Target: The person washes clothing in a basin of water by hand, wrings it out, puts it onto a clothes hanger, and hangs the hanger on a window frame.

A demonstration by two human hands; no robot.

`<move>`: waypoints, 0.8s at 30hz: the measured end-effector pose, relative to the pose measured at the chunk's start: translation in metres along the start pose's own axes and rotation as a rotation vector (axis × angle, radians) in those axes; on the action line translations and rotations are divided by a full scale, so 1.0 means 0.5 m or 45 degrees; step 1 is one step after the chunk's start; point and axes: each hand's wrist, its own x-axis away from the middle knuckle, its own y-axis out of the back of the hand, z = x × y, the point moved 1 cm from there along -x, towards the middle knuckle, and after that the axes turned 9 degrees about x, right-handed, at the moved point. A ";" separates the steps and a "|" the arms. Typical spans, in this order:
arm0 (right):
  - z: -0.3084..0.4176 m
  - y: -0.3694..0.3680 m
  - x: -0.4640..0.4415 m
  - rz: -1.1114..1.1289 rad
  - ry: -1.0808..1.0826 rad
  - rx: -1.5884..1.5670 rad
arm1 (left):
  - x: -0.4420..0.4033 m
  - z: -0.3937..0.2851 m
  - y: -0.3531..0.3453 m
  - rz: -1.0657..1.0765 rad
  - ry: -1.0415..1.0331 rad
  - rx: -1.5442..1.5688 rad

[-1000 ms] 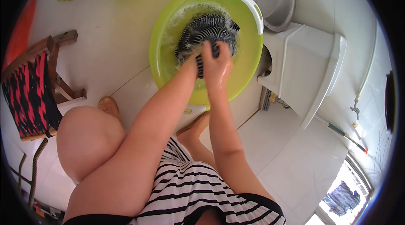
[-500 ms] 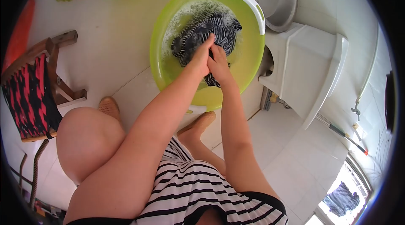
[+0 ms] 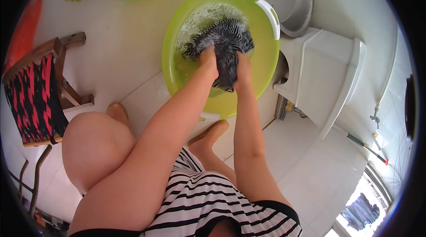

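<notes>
No text, label, brand, number or sign can be read at the grip or anywhere around it.

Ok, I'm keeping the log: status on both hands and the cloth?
Left hand, right hand: on opposite sides of the dark striped cloth, fingers mostly hidden. Cloth wet, bunched in the green basin, suds beside it. No obstruction visible.

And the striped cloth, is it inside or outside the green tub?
Inside: the cloth lies bunched in the tub, with foam beside it.
</notes>
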 end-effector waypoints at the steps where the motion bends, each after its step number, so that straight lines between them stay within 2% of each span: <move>1: 0.009 0.018 0.038 0.073 0.055 -0.104 | 0.027 -0.010 -0.011 0.190 0.207 0.199; 2: 0.021 0.026 0.088 0.086 0.214 0.154 | 0.025 -0.002 -0.008 0.189 0.220 0.201; 3: 0.036 0.023 0.140 0.101 0.372 0.409 | 0.018 0.006 -0.008 0.358 0.256 0.219; 5: 0.062 -0.014 0.256 0.222 0.257 0.896 | 0.014 0.002 -0.007 0.678 0.348 0.244; 6: 0.048 -0.025 0.258 0.218 0.251 0.893 | 0.001 0.018 -0.008 0.885 0.365 0.380; 7: 0.037 -0.037 0.258 0.263 0.729 1.095 | -0.011 0.034 -0.011 1.092 0.378 0.515; 8: 0.026 -0.044 0.254 0.303 1.218 1.275 | 0.042 0.015 -0.023 1.075 0.504 0.634; 9: 0.016 -0.043 0.228 0.302 1.219 1.268 | 0.035 0.011 -0.021 1.074 0.499 0.628; 11: -0.005 -0.034 0.155 0.088 1.388 1.183 | 0.012 0.004 -0.012 1.008 0.394 0.515; 13: -0.012 -0.018 0.090 -0.220 1.142 0.942 | -0.004 -0.004 -0.014 0.954 0.285 0.404; 14: -0.027 0.007 0.041 -0.364 1.048 0.899 | 0.051 -0.026 -0.033 0.739 0.149 0.350; 15: -0.047 0.033 -0.004 -0.506 0.950 0.852 | 0.067 -0.032 -0.048 0.581 -0.181 0.237; 16: -0.069 0.049 -0.037 -0.505 0.948 0.849 | 0.060 -0.042 -0.039 0.505 -0.366 -0.123; 18: -0.104 0.066 -0.080 -0.668 0.425 0.228 | 0.039 -0.047 -0.029 0.408 -0.549 -0.487; 19: -0.111 0.057 -0.096 -0.663 0.422 0.225 | 0.030 -0.043 -0.028 0.318 -0.648 -0.502; 21: -0.108 0.018 -0.088 -0.879 0.286 0.698 | 0.001 -0.027 -0.021 0.222 -0.734 -0.521; 23: -0.130 -0.015 -0.089 -0.611 0.440 1.129 | -0.034 -0.008 -0.010 0.031 -0.764 -0.836; 24: -0.150 -0.011 -0.116 -0.483 0.519 1.311 | -0.053 0.010 -0.004 0.031 -0.760 -0.839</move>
